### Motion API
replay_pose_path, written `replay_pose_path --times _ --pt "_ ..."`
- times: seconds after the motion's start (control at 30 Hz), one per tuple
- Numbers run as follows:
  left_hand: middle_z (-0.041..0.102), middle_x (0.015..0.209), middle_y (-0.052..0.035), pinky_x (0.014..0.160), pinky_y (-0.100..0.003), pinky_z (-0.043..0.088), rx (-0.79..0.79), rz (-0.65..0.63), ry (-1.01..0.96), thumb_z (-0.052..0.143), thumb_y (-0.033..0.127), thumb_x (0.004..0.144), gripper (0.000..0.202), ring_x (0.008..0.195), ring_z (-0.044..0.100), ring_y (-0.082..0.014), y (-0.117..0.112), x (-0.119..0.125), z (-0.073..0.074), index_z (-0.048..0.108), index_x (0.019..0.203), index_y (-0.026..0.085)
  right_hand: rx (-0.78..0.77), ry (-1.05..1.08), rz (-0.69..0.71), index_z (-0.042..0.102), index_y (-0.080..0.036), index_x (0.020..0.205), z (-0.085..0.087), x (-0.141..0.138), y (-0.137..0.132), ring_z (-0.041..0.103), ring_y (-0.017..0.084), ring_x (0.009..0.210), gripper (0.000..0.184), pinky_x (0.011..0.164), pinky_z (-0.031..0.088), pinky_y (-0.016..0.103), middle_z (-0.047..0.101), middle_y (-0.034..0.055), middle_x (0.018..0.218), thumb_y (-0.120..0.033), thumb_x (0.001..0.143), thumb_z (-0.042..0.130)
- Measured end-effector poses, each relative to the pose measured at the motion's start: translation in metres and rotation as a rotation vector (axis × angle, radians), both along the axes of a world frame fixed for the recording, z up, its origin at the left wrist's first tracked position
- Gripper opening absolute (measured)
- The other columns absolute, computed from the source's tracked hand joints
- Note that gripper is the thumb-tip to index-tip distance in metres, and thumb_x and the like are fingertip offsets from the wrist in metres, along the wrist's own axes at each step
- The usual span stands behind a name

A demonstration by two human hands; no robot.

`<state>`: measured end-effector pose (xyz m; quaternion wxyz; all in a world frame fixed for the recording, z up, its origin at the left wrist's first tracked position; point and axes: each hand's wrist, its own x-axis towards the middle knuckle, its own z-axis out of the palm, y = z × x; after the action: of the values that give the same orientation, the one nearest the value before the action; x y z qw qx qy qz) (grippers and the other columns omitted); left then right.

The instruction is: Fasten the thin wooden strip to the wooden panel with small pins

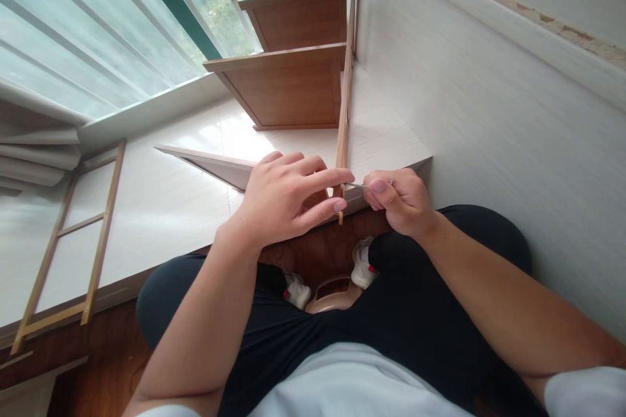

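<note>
My left hand (293, 199) grips the near end of a long wooden side frame (345, 98); the thumb lies at the wood and the index finger reaches across it. In my closed right hand (401, 202) is a thin metal hex key (357, 185), its shaft pointing left to the frame's end beside my left fingertip. The short bent end shows above my right fist. Whether the tip sits in a screw is too small to tell. Two brown wooden panels (288, 88) join the side frame farther back, standing on edge.
A loose panel (215, 166) leans on the pale ledge (147, 208) behind my left hand. At the left lies a ladder-like wooden frame (100, 234). A white wall panel (479, 117) rises on the right, windows (122, 26) behind. A low stool (332, 293) is between my feet.
</note>
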<state>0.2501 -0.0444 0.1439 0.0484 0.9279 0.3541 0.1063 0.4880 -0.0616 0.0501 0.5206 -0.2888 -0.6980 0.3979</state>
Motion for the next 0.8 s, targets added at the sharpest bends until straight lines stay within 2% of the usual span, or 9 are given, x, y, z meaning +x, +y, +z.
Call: replay_pose_path --times 0.17,0.37,0.47,0.6,0.7,0.8 --pt "0.078 0.104 -0.0023 0.081 -0.039 0.038 0.002 0.006 0.0 0.039 0.066 0.107 0.052 0.084 0.064 -0.0208 0.0 0.001 0.0 0.073 0.132 0.037 -0.003 0.041 -0.022 0.049 -0.021 0.069 -0.003 0.0 -0.001 0.042 0.012 0.055 0.048 0.053 0.033 0.029 0.045 -0.0023 0.061 -0.044 0.112 0.053" --pt "0.078 0.104 -0.0014 0.082 -0.039 0.038 -0.01 0.008 0.003 0.041 0.065 0.107 0.049 0.084 0.064 -0.0204 -0.001 0.001 0.001 0.073 0.131 0.037 -0.052 0.086 -0.016 0.047 -0.021 0.066 -0.006 -0.001 -0.004 0.042 0.011 0.053 0.051 0.052 0.032 0.029 0.043 -0.0026 0.06 -0.043 0.112 0.052" --pt "0.077 0.103 -0.001 0.081 -0.039 0.037 -0.01 0.005 0.002 0.041 0.064 0.107 0.049 0.085 0.065 -0.0206 -0.001 0.0 0.002 0.073 0.13 0.037 -0.033 0.104 -0.059 0.048 -0.021 0.067 -0.005 -0.001 -0.005 0.042 0.011 0.052 0.051 0.052 0.032 0.029 0.045 -0.0026 0.059 -0.042 0.113 0.051" --pt "0.077 0.102 -0.001 0.081 -0.038 0.037 -0.013 0.0 -0.011 0.042 0.064 0.107 0.048 0.084 0.064 -0.0204 0.0 0.0 0.002 0.073 0.13 0.036 0.144 -0.033 -0.136 0.052 -0.021 0.072 0.0 0.002 -0.002 0.046 0.012 0.056 0.046 0.056 0.035 0.028 0.05 -0.0013 0.064 -0.041 0.114 0.049" --pt "0.077 0.102 -0.0007 0.082 -0.039 0.037 -0.022 -0.002 -0.007 0.041 0.063 0.107 0.047 0.084 0.063 -0.0205 0.0 0.0 0.002 0.073 0.131 0.037 0.286 -0.149 -0.136 0.056 -0.021 0.08 0.004 0.003 0.001 0.049 0.012 0.058 0.039 0.058 0.037 0.027 0.056 -0.0009 0.067 -0.039 0.114 0.049" --pt "0.077 0.104 -0.0011 0.083 -0.039 0.037 -0.028 -0.005 -0.004 0.038 0.061 0.109 0.048 0.085 0.064 -0.0207 0.0 0.0 0.002 0.072 0.131 0.036 0.347 -0.203 -0.144 0.058 -0.021 0.084 0.005 0.002 0.002 0.051 0.012 0.059 0.035 0.059 0.038 0.027 0.059 -0.0005 0.069 -0.037 0.114 0.049"
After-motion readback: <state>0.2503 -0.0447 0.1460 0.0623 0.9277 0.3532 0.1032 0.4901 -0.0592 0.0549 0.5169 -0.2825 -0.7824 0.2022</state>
